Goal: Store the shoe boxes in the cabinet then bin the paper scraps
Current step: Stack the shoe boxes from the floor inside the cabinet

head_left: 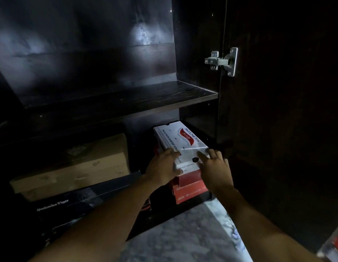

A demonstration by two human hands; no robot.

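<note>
Head view, lower centre: your left hand clasps the near corner of the white shoe box, while your right hand rests spread-fingered on its lid. The box sits atop the red boxes inside the cabinet. This looks like the storing step; next, nudge it squarely home.

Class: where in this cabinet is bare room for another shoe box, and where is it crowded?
Free: the middle shelf, between back panel and hinge. Crowded below: white box atop red boxes, tan box atop black box.

A grey marbled floor spreads below.
</note>
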